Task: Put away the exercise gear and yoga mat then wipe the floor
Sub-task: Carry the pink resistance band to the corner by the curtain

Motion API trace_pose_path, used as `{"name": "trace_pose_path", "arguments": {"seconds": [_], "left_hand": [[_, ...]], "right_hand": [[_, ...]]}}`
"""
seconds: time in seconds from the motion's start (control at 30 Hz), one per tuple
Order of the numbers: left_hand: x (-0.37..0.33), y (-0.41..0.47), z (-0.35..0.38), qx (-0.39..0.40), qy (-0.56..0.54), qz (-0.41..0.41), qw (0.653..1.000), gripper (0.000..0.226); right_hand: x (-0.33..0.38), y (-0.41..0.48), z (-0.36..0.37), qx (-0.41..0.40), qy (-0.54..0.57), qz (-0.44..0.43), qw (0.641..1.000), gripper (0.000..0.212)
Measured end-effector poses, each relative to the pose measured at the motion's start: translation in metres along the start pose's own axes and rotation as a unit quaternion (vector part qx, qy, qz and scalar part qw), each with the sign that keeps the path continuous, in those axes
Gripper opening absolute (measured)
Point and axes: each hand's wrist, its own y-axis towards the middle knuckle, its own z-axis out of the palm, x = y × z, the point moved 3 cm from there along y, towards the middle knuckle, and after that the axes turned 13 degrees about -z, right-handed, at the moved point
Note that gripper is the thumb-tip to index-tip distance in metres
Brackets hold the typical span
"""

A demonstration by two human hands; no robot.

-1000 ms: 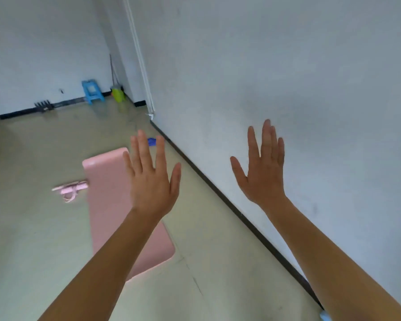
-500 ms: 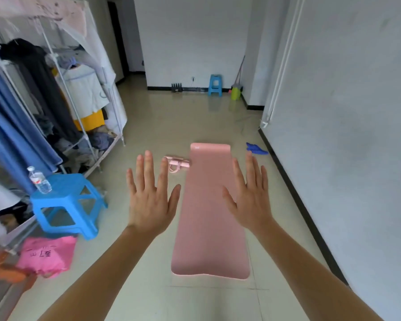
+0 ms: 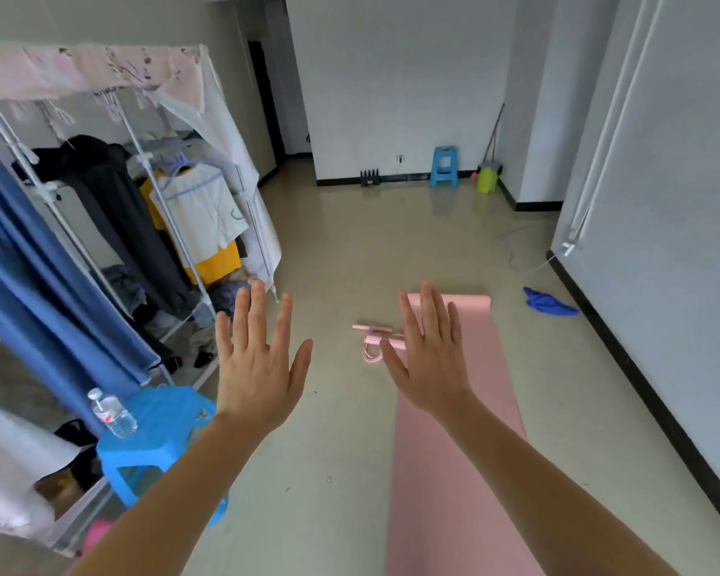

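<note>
A pink yoga mat (image 3: 466, 471) lies unrolled on the floor, running away from me at the right of centre. A pink pull-rope exerciser (image 3: 373, 338) rests on the floor against the mat's far left edge. A blue cloth (image 3: 547, 303) lies crumpled by the right wall. My left hand (image 3: 256, 367) is raised with fingers spread and holds nothing. My right hand (image 3: 431, 359) is raised the same way, empty, and covers part of the exerciser and the mat.
A clothes rack (image 3: 113, 226) full of garments lines the left side. A blue stool (image 3: 150, 446) with a water bottle (image 3: 113, 415) stands before it. At the far wall are another blue stool (image 3: 444, 166), a green bucket (image 3: 488, 178) with a mop and a dark doorway (image 3: 267, 106).
My view has swung left from the right wall to the room, then a little further left. Both hands stay raised and spread, empty, and the rack and near stool have come into view.
</note>
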Motion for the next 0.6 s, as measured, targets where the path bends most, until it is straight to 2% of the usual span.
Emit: {"name": "trace_pose_path", "arguments": {"seconds": [0.17,0.33,0.6], "left_hand": [[0.033,0.087,0.065,-0.014,-0.021,-0.03,0.999,0.068],[0.068,0.18,0.169,-0.015,-0.034,-0.028,0.999,0.067],[0.11,0.38,0.325,0.022,-0.077,0.024,0.996,0.065]], "right_hand": [[-0.017,0.101,0.073,0.005,0.008,-0.015,1.0,0.074],[-0.046,0.192,0.173,0.023,-0.014,-0.043,0.999,0.074],[-0.119,0.348,0.313,0.089,-0.07,0.015,0.993,0.073]]}}
